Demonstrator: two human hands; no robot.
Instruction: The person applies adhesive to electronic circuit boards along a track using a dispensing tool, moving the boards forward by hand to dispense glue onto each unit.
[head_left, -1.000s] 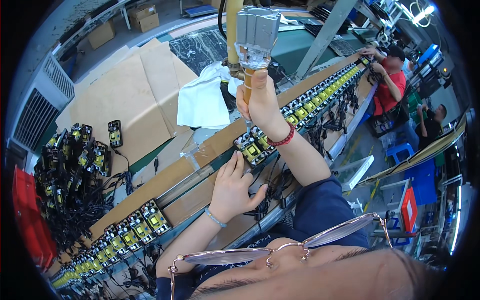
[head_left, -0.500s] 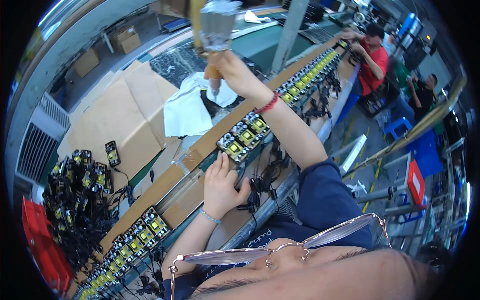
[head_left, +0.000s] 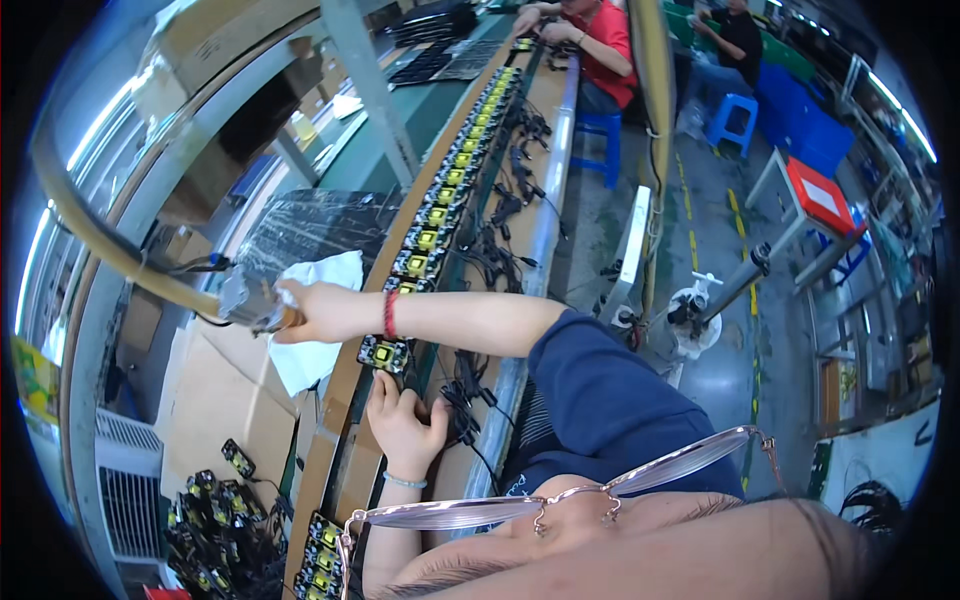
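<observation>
My right hand [head_left: 330, 310] grips a foil-wrapped, hose-fed tool that looks like a glue gun [head_left: 250, 298], held above a white cloth [head_left: 303, 370] left of the line. Its nozzle is hidden from view. A long row of circuit boards with yellow transformers [head_left: 440, 215] runs away along the bench, and my right forearm crosses over it. At the row's near end, fingertips of my left hand [head_left: 405, 428] touch or almost touch the edge of the closest circuit board [head_left: 383, 354]. The left thumb stands apart from the fingers, and nothing shows between them.
A yellowish hose [head_left: 120, 258] arches in from the left. More boards [head_left: 322, 560] line the near bench; others lie heaped [head_left: 215, 535] beside cardboard [head_left: 225, 410]. Black cables [head_left: 500, 210] trail along the right side. A person in red [head_left: 608, 50] works at the far end.
My view has turned, so the row now runs more steeply up the picture. The right hand has swung the tool sideways, pointing its foil body left. The left hand remains by the nearest board.
</observation>
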